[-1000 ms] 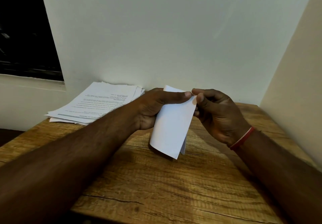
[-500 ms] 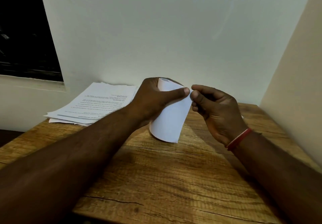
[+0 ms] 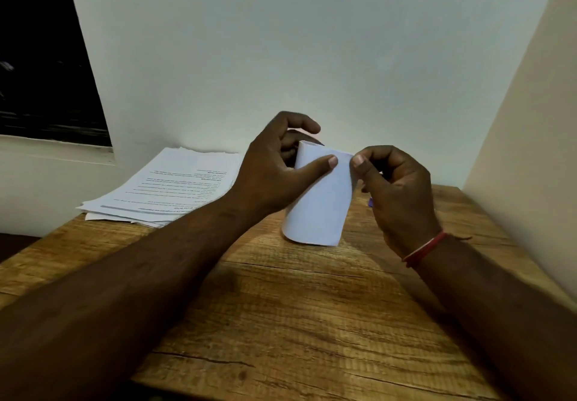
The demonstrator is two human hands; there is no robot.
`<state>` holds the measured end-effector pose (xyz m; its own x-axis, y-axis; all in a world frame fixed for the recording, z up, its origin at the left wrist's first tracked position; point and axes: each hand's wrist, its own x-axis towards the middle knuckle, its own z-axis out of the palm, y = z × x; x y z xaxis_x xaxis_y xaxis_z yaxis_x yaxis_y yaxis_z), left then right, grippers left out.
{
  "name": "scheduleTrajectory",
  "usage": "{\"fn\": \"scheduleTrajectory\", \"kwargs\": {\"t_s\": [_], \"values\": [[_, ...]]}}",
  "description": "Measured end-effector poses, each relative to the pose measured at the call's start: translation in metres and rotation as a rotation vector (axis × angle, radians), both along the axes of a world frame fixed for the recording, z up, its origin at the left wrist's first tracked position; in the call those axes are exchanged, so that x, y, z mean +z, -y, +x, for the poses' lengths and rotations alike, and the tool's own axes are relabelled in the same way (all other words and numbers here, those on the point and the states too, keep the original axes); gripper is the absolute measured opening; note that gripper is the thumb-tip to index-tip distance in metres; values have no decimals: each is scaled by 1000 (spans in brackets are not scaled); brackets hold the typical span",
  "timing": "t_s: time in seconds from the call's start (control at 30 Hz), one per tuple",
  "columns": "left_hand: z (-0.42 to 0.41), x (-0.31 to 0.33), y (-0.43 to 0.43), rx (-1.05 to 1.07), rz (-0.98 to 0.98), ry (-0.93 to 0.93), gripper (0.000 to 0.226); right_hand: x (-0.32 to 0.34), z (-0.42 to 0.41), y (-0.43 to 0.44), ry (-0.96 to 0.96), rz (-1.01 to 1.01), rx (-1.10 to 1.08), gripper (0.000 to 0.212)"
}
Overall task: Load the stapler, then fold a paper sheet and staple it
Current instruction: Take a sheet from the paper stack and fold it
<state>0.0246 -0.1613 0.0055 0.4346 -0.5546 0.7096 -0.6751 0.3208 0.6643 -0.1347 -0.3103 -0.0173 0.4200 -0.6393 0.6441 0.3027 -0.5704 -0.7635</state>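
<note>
head view: both hands hold a folded white paper sheet [image 3: 318, 201] upright above a wooden desk [image 3: 296, 313], near its back edge. the left hand [image 3: 274, 176] pinches the sheet's top edge, thumb in front, and the right hand [image 3: 396, 188] grips the same edge just beside it. compared with a second ago, the sheet hangs more upright and looks shorter, with the left fingers [image 3: 299, 123] now arched over its top. a stack of printed pages [image 3: 168, 185] lies at the back left.
</note>
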Motion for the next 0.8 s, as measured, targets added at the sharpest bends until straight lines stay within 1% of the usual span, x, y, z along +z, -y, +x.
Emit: {"fn": "scheduleTrajectory", "kwargs": {"t_s": [0.1, 0.2, 0.3, 0.4, 0.53, 0.63, 0.8], "values": [[5, 2, 0, 33, -21, 141, 35, 1, -1, 2, -22, -105, -86, 5], [9, 2, 0, 55, -35, 187, 26, 3, -3, 1, -19, -202, -133, 9], [12, 2, 0, 48, -78, 216, 20, 4, -3, 1, -10, -224, -144, 8], [13, 4, -1, 48, -75, 240, 16, 5, -3, 1, 2, -198, -109, 2], [8, 3, 0, 9, -69, 115, 16, 5, -2, -2, 9, -125, -48, 5], [6, 3, 1, -46, -94, -26, 17, 6, -1, -3, 13, -53, -53, 16], [5, 5, 2, -142, -114, -253, 20, 8, 0, -6, 15, 50, -6, 13]]}}
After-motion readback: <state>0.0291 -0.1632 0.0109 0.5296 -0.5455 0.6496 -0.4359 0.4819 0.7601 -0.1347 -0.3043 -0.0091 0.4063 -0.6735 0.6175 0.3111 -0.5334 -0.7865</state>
